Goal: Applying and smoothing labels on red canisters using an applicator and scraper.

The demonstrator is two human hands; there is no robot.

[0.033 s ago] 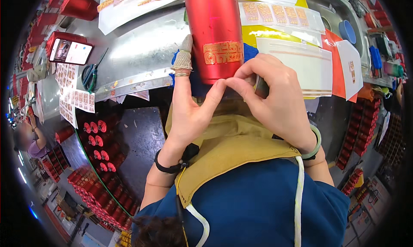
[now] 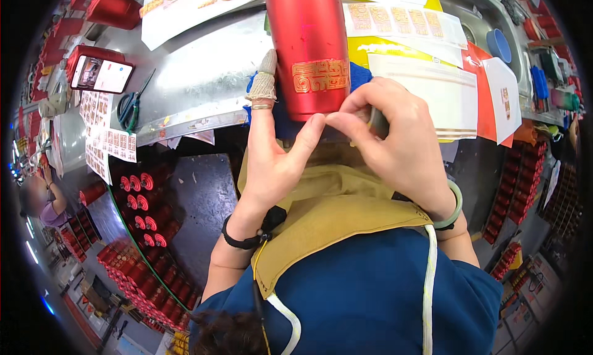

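A glossy red metal canister [image 2: 309,30] lies with its base toward me, a gold patterned sticker [image 2: 320,76] near that end. My left hand [image 2: 272,157] steadies it. The index finger, in a knitted finger sleeve [image 2: 264,86], runs along the left side, and the thumb touches the base rim; the other fingers are hidden. At the rim, beside the left thumb tip, my right hand [image 2: 395,139] pinches thumb and index finger together. Whatever is between those tips is too small to make out. Something grey shows inside the curled right fingers. Blue cloth [image 2: 358,75] lies under the canister.
On the metal table [image 2: 204,64] lie sticker sheets [image 2: 401,21], a white card [image 2: 426,92], scissors [image 2: 128,111] and a phone [image 2: 102,74]. A blue cup [image 2: 498,45] stands far right. Red canisters [image 2: 142,281] fill racks at both sides. Another person [image 2: 49,197] is at the left.
The right hand's pinch has shifted very slightly at the canister's rim. The left hand and the canister stay in place.
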